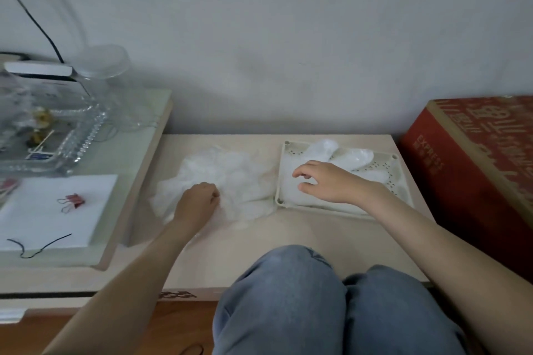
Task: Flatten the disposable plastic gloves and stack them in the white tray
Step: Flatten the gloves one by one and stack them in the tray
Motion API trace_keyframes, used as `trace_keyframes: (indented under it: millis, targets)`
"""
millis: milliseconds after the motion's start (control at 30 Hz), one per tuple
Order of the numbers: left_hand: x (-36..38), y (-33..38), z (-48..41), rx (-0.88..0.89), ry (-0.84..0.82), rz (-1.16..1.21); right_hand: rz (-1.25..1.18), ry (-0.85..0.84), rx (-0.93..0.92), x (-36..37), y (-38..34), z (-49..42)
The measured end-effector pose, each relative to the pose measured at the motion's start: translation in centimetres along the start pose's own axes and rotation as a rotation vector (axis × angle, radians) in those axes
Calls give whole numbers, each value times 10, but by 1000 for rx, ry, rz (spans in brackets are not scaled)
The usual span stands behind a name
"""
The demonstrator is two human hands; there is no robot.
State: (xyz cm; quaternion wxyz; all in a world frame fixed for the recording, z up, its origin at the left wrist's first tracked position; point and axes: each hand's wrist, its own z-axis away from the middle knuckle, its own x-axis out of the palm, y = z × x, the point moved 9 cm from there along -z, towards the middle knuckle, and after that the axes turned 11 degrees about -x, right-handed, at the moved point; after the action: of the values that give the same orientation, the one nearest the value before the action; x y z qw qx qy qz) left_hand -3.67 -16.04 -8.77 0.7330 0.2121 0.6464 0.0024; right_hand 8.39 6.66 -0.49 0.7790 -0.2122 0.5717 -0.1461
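A crumpled heap of clear plastic gloves (230, 179) lies on the low beige table (259, 233), left of the white perforated tray (281, 170). My left hand (197, 202) sits at the heap's front left edge with fingers curled into the plastic, pinching a glove. Inside the tray lie flattened gloves (349, 157), their fingers reaching over the far rim. My right hand (326, 180) hovers over the tray's left half, fingers loosely bent above the gloves; whether it touches them I cannot tell.
A red cardboard box (473, 170) stands close on the tray's right. To the left is a higher shelf with a glass dish (52, 135), a white pad (57, 210), a red binder clip (72, 201) and a black cord (37, 248). My knees (317, 297) are at the table's front edge.
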Motion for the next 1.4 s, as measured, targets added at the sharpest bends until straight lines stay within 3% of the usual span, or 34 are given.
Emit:
trace_keyframes:
  millis: [200,400,533,633,733,833,933,1033,1200,1300,1400]
  targets:
    - [-44,27,3,-20,179,271,-279,106,90,-6,1,2]
    - [-93,115,14,141,140,656,-934,68,96,14,-12,-14]
    - [-91,168,14,206,7,734,-1185,209,-42,-3,-16,-16]
    - [-85,205,17,342,-64,662,-1368,387,-145,-17,-11,-13]
    - [-74,236,20,520,-102,563,-1563,627,-119,-30,17,-1]
    - [-65,243,12,579,-64,581,-1599,774,-50,-34,46,14]
    - [-54,232,-1,439,-31,695,-1615,795,-46,-34,58,23]
    - [-35,202,-22,113,-66,874,-1723,811,-4,-28,72,29]
    - [32,172,-30,-426,-543,1115,-1869,923,16,-15,99,35]
    - [50,186,-10,-501,-876,1143,-1890,958,37,-6,111,37]
    - [57,199,1,-451,-1030,1081,-1883,991,99,5,124,37]
